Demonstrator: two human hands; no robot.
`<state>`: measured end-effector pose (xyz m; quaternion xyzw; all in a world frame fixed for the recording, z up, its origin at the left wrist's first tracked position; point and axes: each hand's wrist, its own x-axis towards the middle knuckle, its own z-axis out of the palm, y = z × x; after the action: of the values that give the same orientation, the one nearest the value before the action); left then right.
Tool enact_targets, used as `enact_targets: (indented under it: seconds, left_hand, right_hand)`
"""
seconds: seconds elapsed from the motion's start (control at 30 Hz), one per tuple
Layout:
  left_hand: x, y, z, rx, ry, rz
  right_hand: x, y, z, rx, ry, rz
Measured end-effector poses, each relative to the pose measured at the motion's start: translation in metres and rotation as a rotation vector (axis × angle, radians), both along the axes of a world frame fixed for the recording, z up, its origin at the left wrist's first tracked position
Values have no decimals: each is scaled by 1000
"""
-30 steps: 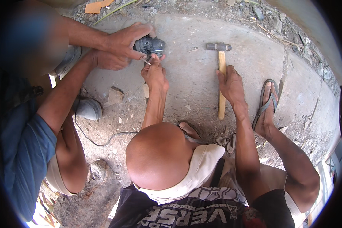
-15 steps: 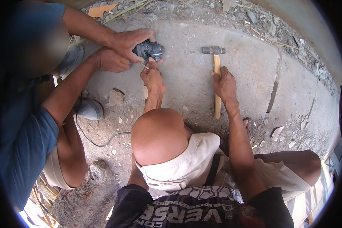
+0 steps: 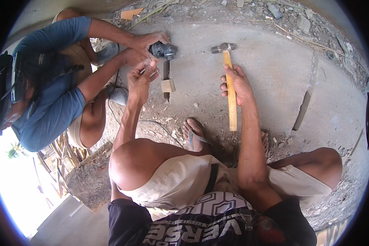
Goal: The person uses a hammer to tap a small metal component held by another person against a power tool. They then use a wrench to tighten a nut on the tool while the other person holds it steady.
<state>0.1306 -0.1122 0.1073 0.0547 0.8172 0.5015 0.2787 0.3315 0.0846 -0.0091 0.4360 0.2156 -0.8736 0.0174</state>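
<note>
My left hand (image 3: 140, 80) pinches a thin pale rod (image 3: 158, 72), just below a black angle grinder (image 3: 163, 50) held by a co-worker's two hands (image 3: 149, 43). Under the grinder, a dark slot in the concrete has a small pale block (image 3: 167, 85) across it. My right hand (image 3: 237, 84) is closed round the wooden handle of a hammer (image 3: 233, 117), whose metal head (image 3: 221, 48) points away from me, at or just above the concrete.
A co-worker in a blue shirt (image 3: 49, 121) crouches at the left. The cracked concrete slab (image 3: 270, 69) is bordered by rubble (image 3: 303, 22). A cable (image 3: 162, 127) crosses the ground. A rough stone block (image 3: 86, 178) and wood scraps (image 3: 63, 164) lie at lower left, near my bent legs.
My left hand has drawn back from the grinder toward the left, uncovering the slot and block. My right hand has closed round the hammer handle and shifted it slightly. The view has shifted.
</note>
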Motion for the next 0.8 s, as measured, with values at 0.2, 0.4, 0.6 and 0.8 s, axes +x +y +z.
enact_targets:
  seconds: [0.2,0.4,0.6,0.8]
  left_hand:
    - [-13,40,-21,-106,236,-130]
    - [44,40,-74,12,201,-15]
    - [109,43,-109,-125,503,-202]
    - [114,36,-97,-45,82,-16]
  right_hand:
    - [13,5,-12,-121,83,-77]
    - [5,-12,11,11,65,-94]
    - [-33,-32,15,291,33,71]
    - [-49,-48,-1,438,-23,148]
